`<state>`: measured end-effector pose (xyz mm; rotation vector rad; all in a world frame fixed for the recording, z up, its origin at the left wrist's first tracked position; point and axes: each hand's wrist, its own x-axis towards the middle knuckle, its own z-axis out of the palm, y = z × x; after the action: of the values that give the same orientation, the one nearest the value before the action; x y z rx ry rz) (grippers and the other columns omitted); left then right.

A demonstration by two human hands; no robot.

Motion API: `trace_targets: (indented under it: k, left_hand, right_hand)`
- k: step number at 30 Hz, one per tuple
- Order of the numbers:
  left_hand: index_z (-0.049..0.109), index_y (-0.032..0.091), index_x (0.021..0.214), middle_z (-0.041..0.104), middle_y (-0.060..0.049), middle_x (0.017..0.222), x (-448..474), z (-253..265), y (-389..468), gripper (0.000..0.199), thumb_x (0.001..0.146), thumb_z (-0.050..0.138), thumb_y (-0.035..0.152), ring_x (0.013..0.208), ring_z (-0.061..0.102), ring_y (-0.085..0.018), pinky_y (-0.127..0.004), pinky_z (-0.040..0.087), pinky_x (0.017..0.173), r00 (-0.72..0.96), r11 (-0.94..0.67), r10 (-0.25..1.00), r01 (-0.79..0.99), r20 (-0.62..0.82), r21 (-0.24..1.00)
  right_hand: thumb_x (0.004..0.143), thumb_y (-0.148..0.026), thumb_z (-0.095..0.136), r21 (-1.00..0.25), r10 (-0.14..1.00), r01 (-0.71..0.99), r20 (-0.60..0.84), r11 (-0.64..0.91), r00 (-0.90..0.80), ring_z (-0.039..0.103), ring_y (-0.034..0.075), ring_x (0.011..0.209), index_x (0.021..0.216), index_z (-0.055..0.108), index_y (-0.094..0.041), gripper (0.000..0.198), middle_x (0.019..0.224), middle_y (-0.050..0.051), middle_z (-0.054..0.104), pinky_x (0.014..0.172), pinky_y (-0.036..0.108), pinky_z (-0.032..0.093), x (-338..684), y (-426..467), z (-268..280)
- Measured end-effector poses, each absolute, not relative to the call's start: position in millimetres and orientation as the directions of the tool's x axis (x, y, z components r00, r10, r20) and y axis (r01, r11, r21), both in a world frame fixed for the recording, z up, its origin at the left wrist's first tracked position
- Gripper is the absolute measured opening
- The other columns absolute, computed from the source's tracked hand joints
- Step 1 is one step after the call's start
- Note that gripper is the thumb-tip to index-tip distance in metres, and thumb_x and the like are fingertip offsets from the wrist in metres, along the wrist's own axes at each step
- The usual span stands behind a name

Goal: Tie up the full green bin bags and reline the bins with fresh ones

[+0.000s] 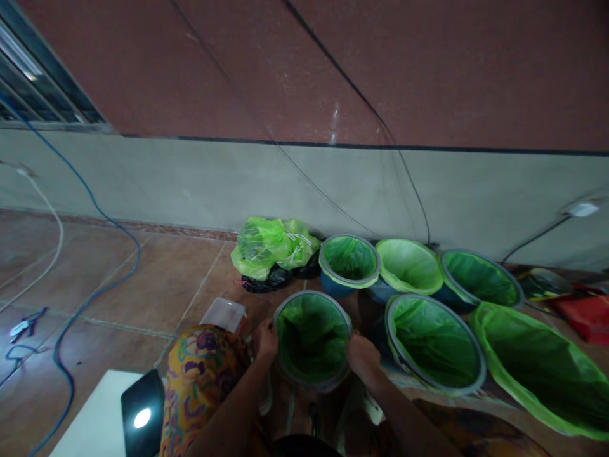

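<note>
The left hand grips the left rim of a small bin lined with a green bag; the right hand grips its right rim; the bin sits on the floor, near the person, between both hands. Just right of it is a bigger lined bin; three more bins stand farther back by the wall; a full green bag lies far left of them; a clear box lies near the left hand.

brown tiled floor carries 6 green-lined bins, tied bags, a clear lid and cables.
</note>
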<state>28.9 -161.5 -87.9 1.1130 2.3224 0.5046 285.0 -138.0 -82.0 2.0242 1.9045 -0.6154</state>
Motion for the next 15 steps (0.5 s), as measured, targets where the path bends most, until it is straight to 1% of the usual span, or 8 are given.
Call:
trace_targets:
  k: [4, 10, 12, 15]
  left_hand:
    - [0.072, 0.013, 0.096, 0.073, -0.012, 0.099, 30.4, -88.1, -162.0, 0.025, 0.082, 0.051, 0.012, 0.088, 0.066, -0.022, -0.029, 0.046, 0.076, -0.531, 0.588, 0.802, 0.62, -0.274, 0.52]
    - [0.073, 0.014, 0.097, 0.073, -0.013, 0.101, 30.8, -90.2, -163.1, 0.028, 0.083, 0.05, 0.016, 0.092, 0.066, -0.025, -0.033, 0.047, 0.08, -0.529, 0.585, 0.804, 0.629, -0.269, 0.511]
    - [0.074, 0.014, 0.094, 0.073, -0.013, 0.1, 29.2, -95.4, -160.3, 0.026, 0.081, 0.051, 0.016, 0.091, 0.066, -0.025, -0.034, 0.048, 0.082, -0.54, 0.594, 0.796, 0.61, -0.273, 0.525]
    - [0.073, 0.013, 0.09, 0.073, -0.012, 0.098, 26.7, -104.3, -154.9, 0.025, 0.079, 0.051, 0.013, 0.091, 0.066, -0.023, -0.032, 0.049, 0.086, -0.554, 0.614, 0.773, 0.532, -0.308, 0.583]
  right_hand:
    - [0.092, -0.013, 0.034, -0.081, 0.86, 0.994, -0.51, -0.074, 0.022, 0.069, 0.028, 0.097, 0.108, 0.063, -0.007, 0.033, 0.103, 0.023, 0.07, 0.074, 0.032, 0.052, 283.3, -137.2, -80.9]
    - [0.091, -0.009, 0.027, -0.094, 0.851, 0.991, -0.524, -0.094, 0.031, 0.069, 0.027, 0.097, 0.11, 0.061, -0.005, 0.039, 0.102, 0.023, 0.07, 0.076, 0.033, 0.052, 280.2, -138.1, -80.6]
    - [0.091, -0.009, 0.027, -0.106, 0.849, 0.989, -0.528, -0.1, 0.029, 0.069, 0.026, 0.097, 0.11, 0.061, -0.005, 0.039, 0.102, 0.023, 0.07, 0.076, 0.032, 0.051, 280.5, -137.4, -82.8]
    - [0.092, -0.013, 0.029, -0.133, 0.848, 0.986, -0.529, -0.098, 0.012, 0.069, 0.025, 0.096, 0.11, 0.063, -0.007, 0.039, 0.102, 0.021, 0.07, 0.076, 0.031, 0.052, 283.2, -135.5, -84.2]
